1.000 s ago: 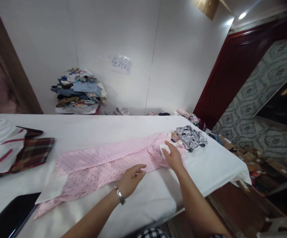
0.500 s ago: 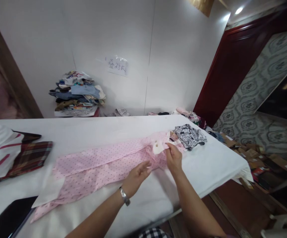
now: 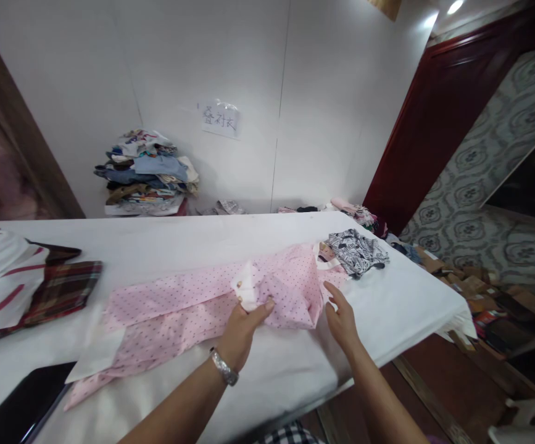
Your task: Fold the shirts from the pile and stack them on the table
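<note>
Head view: handwritten paper sign (image 3: 220, 119) on wall, characters unclear

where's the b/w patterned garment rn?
Head view, far right of the white table: the black-and-white patterned garment lies just beyond the pink dotted shirt, ahead of the right hand.
</note>
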The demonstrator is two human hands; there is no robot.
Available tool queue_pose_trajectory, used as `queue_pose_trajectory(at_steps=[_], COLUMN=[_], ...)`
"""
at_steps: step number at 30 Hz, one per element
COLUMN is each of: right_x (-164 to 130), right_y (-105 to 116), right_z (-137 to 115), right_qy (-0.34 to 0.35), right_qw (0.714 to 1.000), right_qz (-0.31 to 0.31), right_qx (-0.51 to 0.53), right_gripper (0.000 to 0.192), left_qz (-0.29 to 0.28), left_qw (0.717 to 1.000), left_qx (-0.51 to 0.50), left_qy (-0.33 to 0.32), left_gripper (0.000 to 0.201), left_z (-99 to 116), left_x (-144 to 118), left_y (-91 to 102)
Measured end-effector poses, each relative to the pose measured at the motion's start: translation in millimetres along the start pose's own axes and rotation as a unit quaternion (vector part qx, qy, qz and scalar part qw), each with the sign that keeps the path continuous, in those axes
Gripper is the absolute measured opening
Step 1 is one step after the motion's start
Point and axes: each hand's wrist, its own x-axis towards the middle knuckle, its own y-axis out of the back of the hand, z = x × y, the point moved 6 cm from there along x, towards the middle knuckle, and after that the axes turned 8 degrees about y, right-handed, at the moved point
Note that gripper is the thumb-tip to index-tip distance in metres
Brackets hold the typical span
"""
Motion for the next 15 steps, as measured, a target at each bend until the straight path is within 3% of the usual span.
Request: queue_pose_trajectory(at_steps=[4, 6, 8, 10, 12, 15], right_x=[29, 50, 70, 90, 106, 125], right_y=[-3, -13, -27, -42, -57, -81], right_z=[29, 31, 32, 38, 48, 60], right_qy=[-0.085, -0.070, -0.034, -0.016, -0.024, -0.040], right_qw=[0.995, 0.996, 0.995, 0.992, 0.988, 0.982], right_qz=[0.003, -0.034, -0.085, -0.124, -0.153, -0.182], right_qx=[0.043, 0.045, 0.043, 0.023, -0.006, -0.014], right_gripper=[0.057, 0.062, 0.064, 0.061, 0.050, 0.035], left_qz=[-0.097, -0.136, -0.141, -0.092, -0.001, 0.172], left_qw=[0.994, 0.987, 0.981, 0.974, 0.956, 0.917], left_qx=[-0.045, -0.084, -0.134, -0.199, -0.272, -0.351], left_qy=[-0.003, 0.007, -0.013, -0.064, -0.108, -0.081], left_gripper=[0.036, 0.029, 0.020, 0.011, 0.010, 0.018], left_z=[17, 33, 57, 83, 98, 81], left_x=[-21, -29, -30, -24, -11, 11], left_y=[-31.0, -39.1, -34.8, -12.6, 26.6, 100.1])
